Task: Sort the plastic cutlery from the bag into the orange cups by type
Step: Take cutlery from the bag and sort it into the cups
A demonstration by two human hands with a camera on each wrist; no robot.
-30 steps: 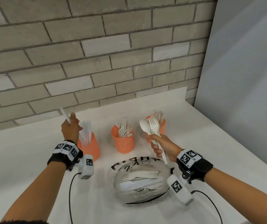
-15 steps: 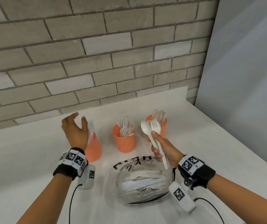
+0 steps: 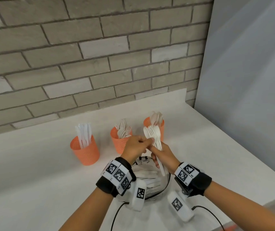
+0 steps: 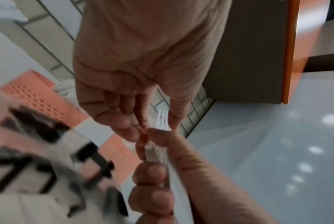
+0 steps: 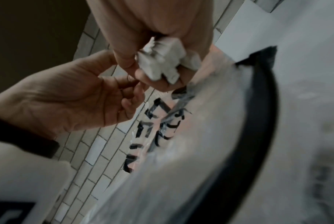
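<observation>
- The right hand (image 3: 164,155) holds a bundle of white plastic cutlery (image 3: 155,137) upright, its fingers (image 4: 152,171) curled around the handles; a spoon bowl and fork tines show at the top of the bundle.
- The left hand (image 3: 134,148) meets the bundle from the left; its thumb and fingers (image 4: 128,125) pinch one piece just under the heads. In the left wrist view, fork tines (image 4: 163,120) show between the thumb and the fingers.
- In the right wrist view, the handle ends of the bundle (image 5: 162,62) stick out below the closed right hand.
- The clear bag (image 3: 151,179) with black lettering lies on the white counter (image 3: 33,172) under both hands, near the front edge, and more white cutlery lies inside it.
- Three orange cups stand in a row behind the bag, toward the brick wall (image 3: 91,55): the left cup (image 3: 85,150) has knives, the middle cup (image 3: 119,142) has forks, the right cup (image 3: 150,122) has spoons.
- The right cup is partly hidden behind the held bundle.
- Both wrists carry black bands with square markers (image 3: 116,174).
</observation>
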